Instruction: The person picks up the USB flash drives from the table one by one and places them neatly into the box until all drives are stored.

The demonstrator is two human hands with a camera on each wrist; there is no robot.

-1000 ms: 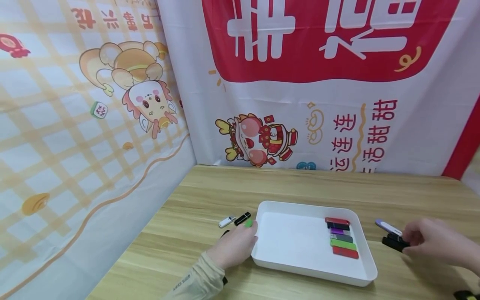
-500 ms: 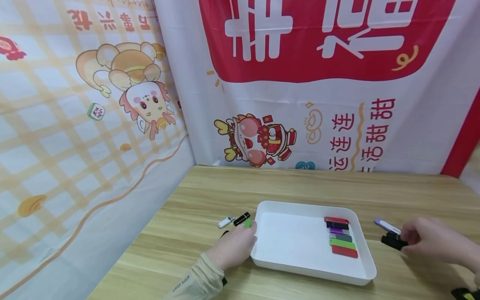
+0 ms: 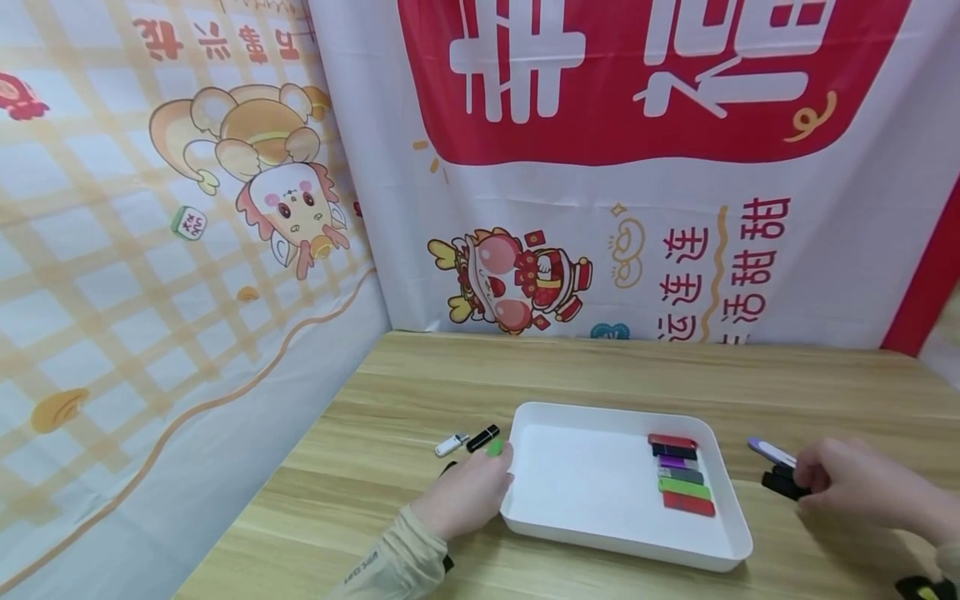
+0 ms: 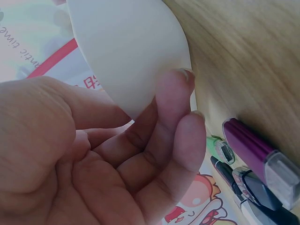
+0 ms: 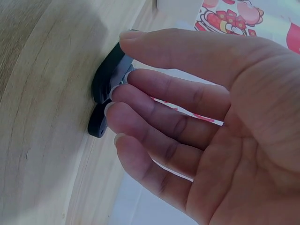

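My left hand (image 3: pixel 468 492) grips the left wall of a white plastic tray (image 4: pixel 126 47), thumb on one side and curled fingers on the other. Inside the tray, several USB sticks lie in a column at the right, among them a green one (image 3: pixel 686 487) and a red one (image 3: pixel 688 503). To the tray's right, my right hand (image 3: pixel 855 483) has its thumb and fingertips around a black USB stick (image 5: pixel 110 70) on the table. A second black stick (image 5: pixel 97 121) lies against it, and a purple-and-white stick (image 3: pixel 770 451) points out behind.
Left of the tray on the wooden table (image 3: pixel 360 500) lie a white USB stick (image 3: pixel 451 445), a black one (image 3: pixel 482 437) and a green one (image 3: pixel 495 447). A purple stick (image 4: pixel 248 147) shows beside my left fingers. Printed cloth (image 3: pixel 525 192) hangs behind the table.
My right hand stays at the black sticks, with its fingers shifting very slightly. The left hand keeps its grip on the tray. The head view has shifted a little.
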